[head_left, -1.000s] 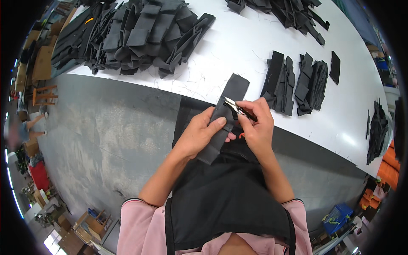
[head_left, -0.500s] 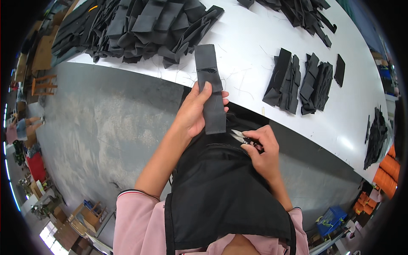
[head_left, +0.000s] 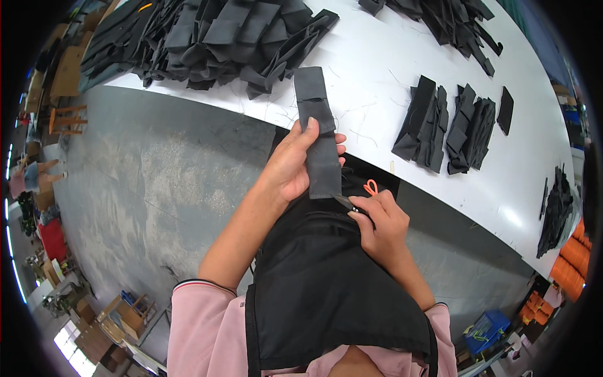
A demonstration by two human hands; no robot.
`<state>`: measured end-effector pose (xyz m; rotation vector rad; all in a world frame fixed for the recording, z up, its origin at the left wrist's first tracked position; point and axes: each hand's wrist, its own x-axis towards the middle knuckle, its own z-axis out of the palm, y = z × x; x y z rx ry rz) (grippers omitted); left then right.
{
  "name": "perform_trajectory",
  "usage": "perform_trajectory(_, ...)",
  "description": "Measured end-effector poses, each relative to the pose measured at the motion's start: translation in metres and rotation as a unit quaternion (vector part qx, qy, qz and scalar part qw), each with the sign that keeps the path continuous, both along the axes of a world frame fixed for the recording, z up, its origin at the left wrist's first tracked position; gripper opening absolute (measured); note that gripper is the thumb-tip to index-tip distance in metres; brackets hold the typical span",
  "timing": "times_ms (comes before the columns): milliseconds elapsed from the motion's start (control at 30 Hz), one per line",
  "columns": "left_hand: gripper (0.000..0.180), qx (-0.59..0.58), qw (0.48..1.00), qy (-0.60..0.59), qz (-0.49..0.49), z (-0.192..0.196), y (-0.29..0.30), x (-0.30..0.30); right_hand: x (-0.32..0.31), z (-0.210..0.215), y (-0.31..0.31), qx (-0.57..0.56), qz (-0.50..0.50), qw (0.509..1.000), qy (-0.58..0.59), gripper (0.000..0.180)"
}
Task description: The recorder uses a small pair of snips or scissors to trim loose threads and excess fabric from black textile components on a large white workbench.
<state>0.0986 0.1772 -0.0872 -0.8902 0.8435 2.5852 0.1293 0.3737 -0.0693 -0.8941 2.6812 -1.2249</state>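
Nearest the camera, a black apron covers the person's lap, with pink sleeves at either side. Above it, the right hand is curled closed around a small pair of thread snips, whose dark tip pokes out toward the lower end of a black fabric strip. Just beyond that hand an orange scissor handle shows against the apron.

The left hand grips the strip at its middle: thumb laid along its left edge, fingers wrapped behind and showing at the right edge. The strip is held over the near edge of the white surface. Its long axis runs nearly straight away from the person, lower end close to the snips, upper end pointing toward the far piles and leaning slightly left.

Farther on, to the right, short rows of stacked black pieces stand on the surface. At the far left lies a big loose heap of black fabric pieces, and another heap sits at the far edge.
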Motion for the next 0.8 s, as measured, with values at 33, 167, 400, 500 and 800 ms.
perform_trajectory(33, 0.033, -0.001, 1.0, 0.0, 0.002, 0.0, 0.0, -0.001, 0.001, 0.0, 0.001, -0.018, -0.008, 1.0, 0.0, 0.027)
perform_trajectory(167, 0.033, -0.004, 1.0, 0.013, -0.013, 0.0, 0.002, -0.003, -0.007, 0.005, -0.009, -0.025, 0.014, 1.0, -0.005, 0.027)
perform_trajectory(400, 0.032, -0.004, 1.0, 0.023, -0.012, -0.001, 0.001, -0.003, -0.013, 0.008, -0.021, 0.007, 0.075, 0.997, -0.011, 0.028)
perform_trajectory(500, 0.032, -0.006, 1.0, 0.015, -0.011, 0.002, 0.0, -0.003, -0.011, 0.007, -0.021, 0.027, 0.074, 0.997, 0.001, 0.026)
perform_trajectory(800, 0.032, 0.022, 0.999, 0.03, -0.018, 0.002, 0.001, -0.004, -0.009, 0.006, -0.016, 0.003, 0.05, 0.999, 0.004, 0.027)
